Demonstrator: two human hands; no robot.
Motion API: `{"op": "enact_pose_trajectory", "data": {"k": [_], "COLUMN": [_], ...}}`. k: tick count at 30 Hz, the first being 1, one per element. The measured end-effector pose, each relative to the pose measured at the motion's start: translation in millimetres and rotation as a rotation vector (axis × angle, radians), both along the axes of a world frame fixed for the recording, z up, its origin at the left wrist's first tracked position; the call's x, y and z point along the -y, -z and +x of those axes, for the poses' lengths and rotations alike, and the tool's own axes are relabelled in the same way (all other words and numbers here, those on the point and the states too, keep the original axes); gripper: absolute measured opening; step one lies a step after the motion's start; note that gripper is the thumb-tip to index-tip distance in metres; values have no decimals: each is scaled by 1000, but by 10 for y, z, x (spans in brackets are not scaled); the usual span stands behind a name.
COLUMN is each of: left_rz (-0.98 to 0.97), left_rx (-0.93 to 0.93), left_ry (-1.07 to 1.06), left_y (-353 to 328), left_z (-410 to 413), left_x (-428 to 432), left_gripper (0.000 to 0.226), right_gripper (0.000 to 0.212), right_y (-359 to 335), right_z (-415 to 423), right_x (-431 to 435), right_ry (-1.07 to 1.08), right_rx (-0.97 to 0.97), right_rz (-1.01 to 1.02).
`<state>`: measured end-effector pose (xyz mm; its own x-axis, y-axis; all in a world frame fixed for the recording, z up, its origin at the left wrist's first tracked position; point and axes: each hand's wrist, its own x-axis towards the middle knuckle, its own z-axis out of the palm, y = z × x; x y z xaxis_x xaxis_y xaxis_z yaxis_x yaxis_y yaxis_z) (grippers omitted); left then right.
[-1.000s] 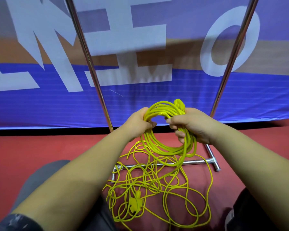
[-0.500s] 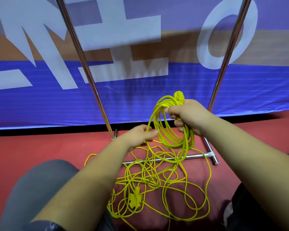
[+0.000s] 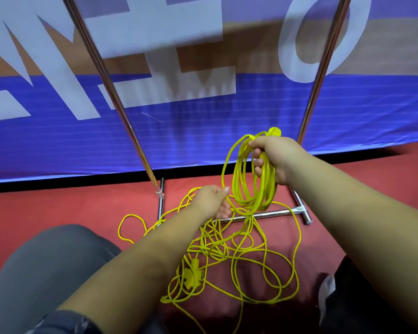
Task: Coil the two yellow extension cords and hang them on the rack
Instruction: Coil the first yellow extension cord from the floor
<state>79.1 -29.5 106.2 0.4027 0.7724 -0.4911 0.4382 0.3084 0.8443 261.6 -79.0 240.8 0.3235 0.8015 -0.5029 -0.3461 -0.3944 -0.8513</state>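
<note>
My right hand point(image 3: 274, 160) grips the top of a hanging coil of yellow extension cord point(image 3: 251, 184), with a yellow plug end sticking up above the fist. Lower and to the left, my left hand point(image 3: 212, 201) pinches a loose strand of the same cord where it leaves the coil. The rest of the yellow cord point(image 3: 239, 259) lies tangled on the red floor below, with a yellow socket block point(image 3: 192, 277) in it. The chrome rack point(image 3: 111, 92) stands behind, its two poles rising left and right and its base bar point(image 3: 266, 214) under the coil.
A blue, white and tan banner point(image 3: 203, 116) hangs behind the rack. My knees in dark trousers point(image 3: 39, 273) frame the tangle at the lower left and right. Red floor point(image 3: 58, 203) stretches to the left of the rack foot.
My left hand has let go of the coil, dropped down to the left and taken a loose strand. My right hand has lifted the coil slightly and moved it right.
</note>
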Motion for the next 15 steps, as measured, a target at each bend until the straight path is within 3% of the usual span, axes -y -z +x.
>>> {"op": "enact_pose_trajectory", "data": {"k": [4,8,15], "left_rz": [-68,-1,-166], "left_rx": [109,118,121], "left_ry": [-82,-127,4], "left_y": [30,21,147], "left_z": [17,15,21], "left_x": [-98,-107,-88], "left_gripper": [23,8,33], "right_gripper": [22,27,31], "right_y": [-59,-39,85], "right_z": [-19,4,102], "right_x": [19,2,-73], "right_ry": [-100,-62,89], "right_rx": [-92,-189,-232], "right_rz": [-45,-57,2]}}
